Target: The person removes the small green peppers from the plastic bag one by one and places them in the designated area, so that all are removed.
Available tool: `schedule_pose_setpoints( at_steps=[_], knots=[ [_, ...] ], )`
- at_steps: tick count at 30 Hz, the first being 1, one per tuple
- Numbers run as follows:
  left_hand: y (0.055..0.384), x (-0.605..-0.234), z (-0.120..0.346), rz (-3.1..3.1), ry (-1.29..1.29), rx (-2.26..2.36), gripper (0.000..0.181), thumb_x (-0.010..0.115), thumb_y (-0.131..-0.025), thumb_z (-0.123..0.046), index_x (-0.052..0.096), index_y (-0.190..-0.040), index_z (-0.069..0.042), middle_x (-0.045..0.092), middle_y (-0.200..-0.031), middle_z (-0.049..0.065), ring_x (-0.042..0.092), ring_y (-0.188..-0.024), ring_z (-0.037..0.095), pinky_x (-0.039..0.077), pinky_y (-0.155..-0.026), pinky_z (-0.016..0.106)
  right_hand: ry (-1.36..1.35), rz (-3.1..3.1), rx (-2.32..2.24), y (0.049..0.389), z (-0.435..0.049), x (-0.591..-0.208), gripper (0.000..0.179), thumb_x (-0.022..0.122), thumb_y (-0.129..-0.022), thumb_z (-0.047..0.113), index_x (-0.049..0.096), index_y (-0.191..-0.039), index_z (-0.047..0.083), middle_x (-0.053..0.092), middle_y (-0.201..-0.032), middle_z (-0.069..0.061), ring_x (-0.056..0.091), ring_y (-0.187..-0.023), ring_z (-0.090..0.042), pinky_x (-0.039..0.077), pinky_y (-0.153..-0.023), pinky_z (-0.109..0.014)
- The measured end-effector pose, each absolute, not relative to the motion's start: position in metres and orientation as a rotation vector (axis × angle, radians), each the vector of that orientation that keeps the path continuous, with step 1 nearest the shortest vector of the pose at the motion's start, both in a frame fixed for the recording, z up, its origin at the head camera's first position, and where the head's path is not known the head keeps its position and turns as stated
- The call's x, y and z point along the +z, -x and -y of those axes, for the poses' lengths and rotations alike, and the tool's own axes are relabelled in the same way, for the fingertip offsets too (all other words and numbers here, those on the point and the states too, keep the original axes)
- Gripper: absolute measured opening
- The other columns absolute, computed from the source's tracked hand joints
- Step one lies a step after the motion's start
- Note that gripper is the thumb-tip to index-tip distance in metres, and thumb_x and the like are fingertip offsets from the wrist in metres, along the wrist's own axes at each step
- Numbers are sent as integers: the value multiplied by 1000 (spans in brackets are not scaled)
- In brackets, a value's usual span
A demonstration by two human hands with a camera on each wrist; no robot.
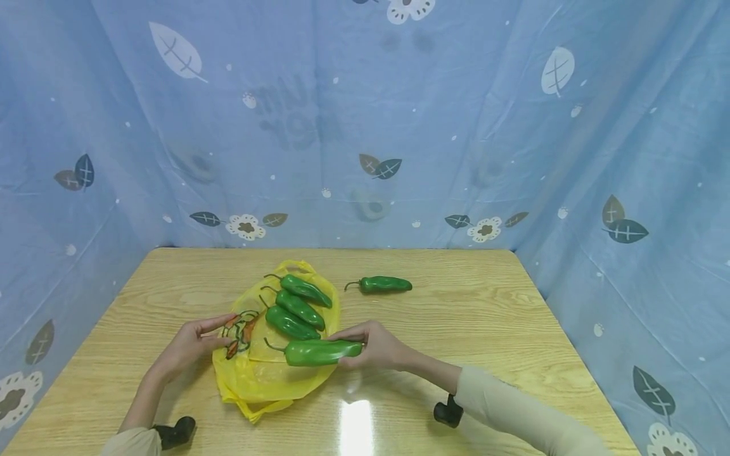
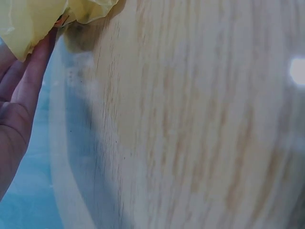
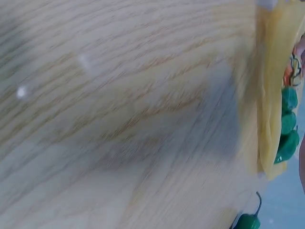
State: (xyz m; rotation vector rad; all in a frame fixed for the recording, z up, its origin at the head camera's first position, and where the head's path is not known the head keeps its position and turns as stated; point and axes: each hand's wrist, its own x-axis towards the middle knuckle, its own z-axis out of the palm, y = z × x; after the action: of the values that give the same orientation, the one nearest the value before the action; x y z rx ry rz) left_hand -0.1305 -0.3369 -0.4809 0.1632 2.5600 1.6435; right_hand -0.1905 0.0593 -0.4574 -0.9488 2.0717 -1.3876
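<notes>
A yellow plastic bag (image 1: 268, 383) with an orange and green print lies spread on the table. On it rest three green chili peppers (image 1: 306, 290) in a slanted row, stems to the upper left. My left hand (image 1: 191, 347) grips the bag's left edge beside the print; in the left wrist view, yellow plastic (image 2: 28, 24) covers its fingertips. My right hand (image 1: 376, 347) holds another green chili pepper (image 1: 319, 353) by its tip end, over the front right part of the bag, stem pointing left. The right wrist view has the bag's raised edge (image 3: 271, 95) beside the row.
One more green chili pepper (image 1: 386, 285) lies on the wooden table (image 1: 467, 304), to the right of the bag's far end. A blue patterned curtain (image 1: 342, 126) encloses the table at the back and sides. Black wrist devices (image 1: 448, 411) sit on both forearms.
</notes>
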Motion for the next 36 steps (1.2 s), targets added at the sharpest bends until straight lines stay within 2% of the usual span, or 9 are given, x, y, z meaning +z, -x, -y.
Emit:
schedule_pose_setpoints(
  at_steps=[6, 7, 9, 13, 15, 16, 21, 29, 36],
  knots=[
    [130, -478, 336, -2618, -171, 1581, 53, 65, -92, -19, 49, -138, 2, 43, -142, 24, 40, -126, 38, 45, -83, 16, 949, -2007, -1405, 188, -80, -456, 43, 78, -77, 8, 69, -119, 8, 68, -116, -8, 61, -64, -7, 46, -49, -16],
    [130, -478, 337, -2615, -172, 1583, 53, 65, -92, -18, 49, -138, 2, 43, -142, 24, 44, -125, 35, 46, -82, 17, 948, -2003, -1397, 187, -84, -456, 43, 78, -77, 7, 69, -119, 9, 69, -115, -8, 60, -62, -6, 44, -48, -16],
    [129, -479, 337, -2604, -168, 1593, 53, 65, -92, -18, 49, -138, 2, 43, -142, 25, 50, -121, 26, 47, -81, 18, 962, -1978, -1402, 185, -91, -457, 43, 77, -78, 6, 68, -120, 7, 68, -116, -9, 63, -70, -6, 48, -52, -17],
    [129, -478, 337, -2612, -159, 1586, 53, 65, -92, -20, 49, -139, 0, 43, -142, 24, 52, -118, 21, 47, -81, 18, 998, -1918, -1430, 183, -106, -459, 43, 76, -79, 4, 66, -121, 2, 68, -114, -10, 63, -75, -5, 51, -57, -18],
    [129, -477, 336, -2618, -151, 1576, 54, 66, -92, -20, 49, -139, 0, 43, -142, 24, 52, -118, 26, 47, -81, 18, 1011, -1896, -1435, 182, -113, -461, 43, 75, -79, 4, 65, -121, 0, 68, -114, -11, 64, -77, -5, 52, -61, -19],
    [129, -477, 336, -2616, -148, 1574, 54, 66, -92, -20, 49, -139, 0, 43, -142, 24, 53, -117, 24, 47, -81, 18, 1015, -1894, -1431, 182, -116, -462, 43, 75, -79, 4, 65, -121, -1, 69, -113, -11, 64, -77, -5, 53, -62, -20],
    [129, -476, 336, -2598, -139, 1585, 55, 66, -92, -19, 47, -140, 0, 41, -142, 26, 57, -101, 0, 48, -77, 20, 1003, -1925, -1411, 178, -133, -465, 43, 76, -80, 8, 66, -121, 1, 68, -114, -11, 64, -78, -5, 54, -63, -22],
    [129, -479, 335, -2581, -157, 1602, 55, 65, -92, -18, 47, -140, 2, 40, -142, 27, 57, -97, 1, 48, -74, 22, 883, -1954, -1462, 168, -156, -468, 40, 74, -82, 9, 66, -122, 5, 66, -119, -13, 60, -79, -8, 51, -61, -19],
    [128, -479, 336, -2600, -169, 1598, 54, 64, -93, -19, 47, -140, 2, 41, -143, 25, 51, -107, -6, 47, -81, 17, 887, -1986, -1478, 157, -169, -474, 41, 74, -82, 10, 66, -121, 2, 66, -118, -12, 62, -85, -11, 54, -71, -25]
  ],
)
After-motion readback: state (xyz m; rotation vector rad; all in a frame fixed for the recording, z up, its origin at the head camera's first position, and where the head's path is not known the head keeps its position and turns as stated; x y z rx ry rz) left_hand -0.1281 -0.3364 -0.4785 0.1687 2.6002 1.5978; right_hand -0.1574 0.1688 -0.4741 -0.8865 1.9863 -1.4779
